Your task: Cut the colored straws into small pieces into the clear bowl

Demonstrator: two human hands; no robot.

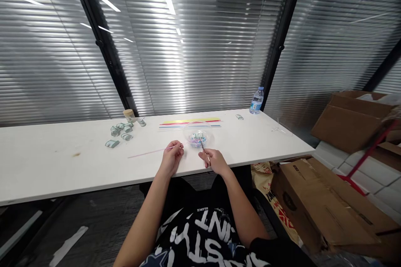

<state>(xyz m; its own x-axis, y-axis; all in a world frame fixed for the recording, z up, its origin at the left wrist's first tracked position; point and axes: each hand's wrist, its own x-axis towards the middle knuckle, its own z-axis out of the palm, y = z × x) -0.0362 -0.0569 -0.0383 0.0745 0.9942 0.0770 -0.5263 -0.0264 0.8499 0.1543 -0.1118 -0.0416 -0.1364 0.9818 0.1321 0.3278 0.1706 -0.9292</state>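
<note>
My left hand (173, 155) pinches a thin pink strip (147, 153), its long tail lying out to the left over the table and its short end pointing at the bowl. Scissors (204, 150) are gripped in my right hand (214, 160), blades directed up toward the bowl. Between and just beyond both hands stands a clear bowl (210, 133) with small coloured pieces (196, 139) in its bottom. Whether the blades touch the strip is too small to tell. Behind the bowl lie several long strips, among them a yellow strip (203, 119) and a red strip (175, 123).
Several small bundles (115, 131) and a jar with a wooden lid (129, 114) are at the left back of the white table (46, 162). A water bottle (256, 101) stands at the right back corner. Cardboard boxes (326, 200) crowd the floor at right.
</note>
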